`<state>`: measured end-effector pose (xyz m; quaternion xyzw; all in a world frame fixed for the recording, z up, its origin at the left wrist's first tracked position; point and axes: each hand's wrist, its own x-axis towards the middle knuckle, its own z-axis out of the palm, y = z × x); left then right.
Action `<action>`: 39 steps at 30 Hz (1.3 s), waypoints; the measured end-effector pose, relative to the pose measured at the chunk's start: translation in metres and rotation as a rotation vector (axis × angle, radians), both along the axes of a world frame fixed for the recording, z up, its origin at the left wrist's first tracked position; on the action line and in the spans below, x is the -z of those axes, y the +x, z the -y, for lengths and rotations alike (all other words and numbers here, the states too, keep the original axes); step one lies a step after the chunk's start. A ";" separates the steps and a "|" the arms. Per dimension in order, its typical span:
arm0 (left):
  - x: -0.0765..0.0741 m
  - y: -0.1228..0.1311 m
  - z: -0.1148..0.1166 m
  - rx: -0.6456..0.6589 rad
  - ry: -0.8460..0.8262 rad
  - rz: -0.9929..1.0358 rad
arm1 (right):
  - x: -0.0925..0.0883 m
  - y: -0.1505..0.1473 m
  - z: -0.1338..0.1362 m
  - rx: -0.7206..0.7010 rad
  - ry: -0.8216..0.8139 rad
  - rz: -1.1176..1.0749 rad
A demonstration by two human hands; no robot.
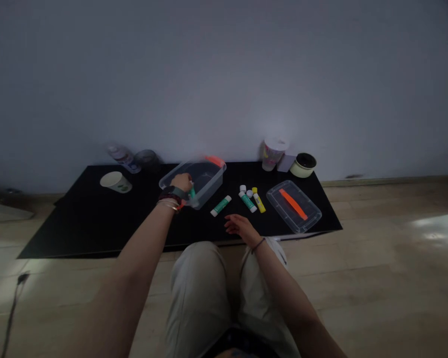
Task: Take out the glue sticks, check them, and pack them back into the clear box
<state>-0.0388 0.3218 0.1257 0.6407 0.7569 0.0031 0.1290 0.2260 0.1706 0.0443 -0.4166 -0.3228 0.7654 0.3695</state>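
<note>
**Around L side:** paper cup (115,182) on its side on black mat (78,233); dim bottle (121,156) lying by wall (224,74), glass jar (147,159) next to it, hard to make out.
**Around R side:** plastic cup (274,153), white box (286,162), tape roll (303,164) in a row at mat's back edge; clear lid (293,206) w/ orange strip (293,204) under it.
**Mid mat:** 2 green-label tubes (221,206) (248,201), yellow tube (259,201), small white caps (242,188) btwn them and tub.
**Task item:** green stick (191,193) at near corner of clear plastic tub (205,179), tub wall right beside it.
**L grip (181,182):** clamped on green stick, I see it over tub's rim.
**R grip (241,226):** fingers apart, holding nothing, over mat nr front edge; can't tell if touching.
**Below:** my knees in pale trousers (197,298) at mat's edge, wood floor (377,248) around.
</note>
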 end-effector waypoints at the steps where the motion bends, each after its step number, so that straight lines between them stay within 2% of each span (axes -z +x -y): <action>1: 0.001 0.000 0.000 0.001 -0.013 -0.006 | 0.000 0.000 0.000 -0.002 0.000 -0.004; 5: 0.004 0.001 0.007 0.006 -0.070 -0.102 | -0.002 0.000 -0.001 -0.014 -0.007 -0.001; 12: -0.003 0.013 0.015 0.048 -0.206 -0.188 | -0.002 0.000 -0.001 -0.022 -0.017 0.003; 16: -0.011 0.020 0.015 0.027 -0.183 -0.199 | -0.004 0.001 -0.002 -0.024 -0.029 0.012; 19: -0.023 0.030 0.023 0.058 -0.021 -0.168 | -0.004 0.001 -0.002 -0.026 -0.021 0.018; 21: -0.030 0.044 0.037 0.091 0.226 -0.037 | -0.003 0.000 -0.003 -0.024 -0.016 0.022; 23: -0.031 0.065 0.058 0.132 0.472 0.186 | 0.000 -0.002 -0.004 -0.015 -0.004 0.032; 26: -0.014 0.104 0.095 0.224 0.620 0.583 | 0.007 -0.005 -0.005 -0.004 0.042 0.097; 29: 0.018 0.137 0.126 0.235 0.557 0.947 | 0.014 -0.005 -0.002 0.034 0.176 0.262; 31: 0.039 0.150 0.139 0.185 0.511 1.060 | 0.016 -0.002 0.003 0.088 0.332 0.410; 34: 0.060 0.153 0.144 0.171 0.474 1.101 | 0.014 0.004 0.007 0.147 0.532 0.611; 36: 0.067 0.149 0.141 0.133 0.458 1.151 | 0.008 0.008 0.004 0.176 0.623 0.740; 39: 0.070 0.143 0.133 -0.019 0.415 1.276 | -0.004 0.015 -0.011 0.233 0.716 1.001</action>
